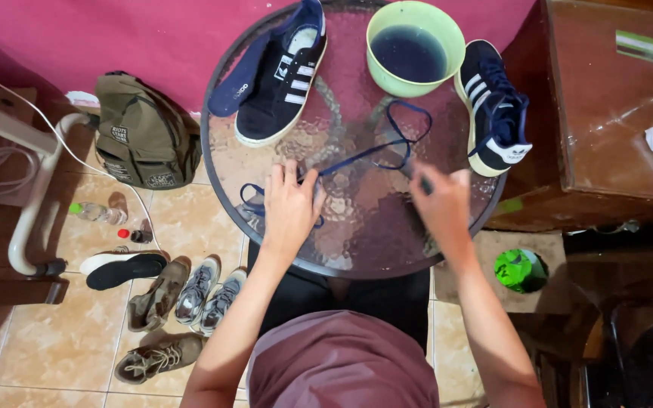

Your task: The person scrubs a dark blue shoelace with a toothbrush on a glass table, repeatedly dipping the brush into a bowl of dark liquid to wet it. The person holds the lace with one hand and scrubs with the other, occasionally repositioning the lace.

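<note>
A round table with a pebbled glass top and a thin dark metal rim carries the work. The left hand lies flat on the glass, fingers spread and pressing down on a long, flat navy shoelace. The lace runs from a small loop at the table's left edge, under that hand, then rightward in a wide curl toward the middle of the table. The right hand is blurred; its fingers are curled together around a small dark item near the lace's right part, but what that item is cannot be told.

At the far side of the table stands a pale green plastic bowl, round and smooth, filled with dark bluish water. To its left lies a navy suede sneaker with white side stripes and no lace, with a flat navy insole resting against it. To the right of the bowl lies its mate, the second navy sneaker, laced, at the table's edge.

On the tiled floor beside the table sit an olive canvas backpack and a row of worn shoes.
</note>
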